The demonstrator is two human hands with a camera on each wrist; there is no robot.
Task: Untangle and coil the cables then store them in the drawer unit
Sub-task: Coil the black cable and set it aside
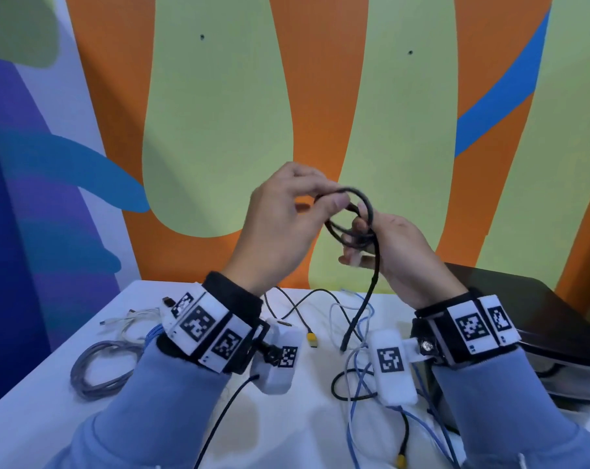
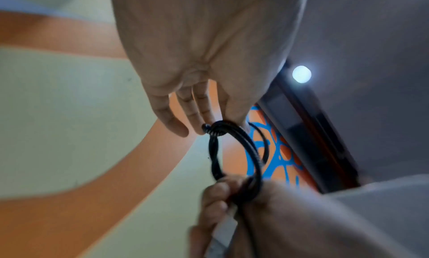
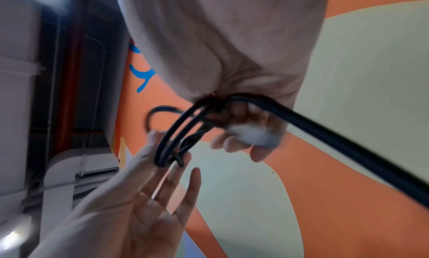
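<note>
A black cable is wound into a small coil held up above the table between both hands. My left hand pinches the top of the coil between thumb and fingers, seen up close in the left wrist view as the black cable under the left hand. My right hand grips the coil's lower side, its fingers curled round the loops. The cable's loose tail hangs down to the table, ending in a black plug. In the right wrist view the tail runs off to the lower right.
On the white table lie a coiled grey cable, a white cable, and a tangle of blue, white and black cables with a yellow plug. A dark drawer unit stands at the right.
</note>
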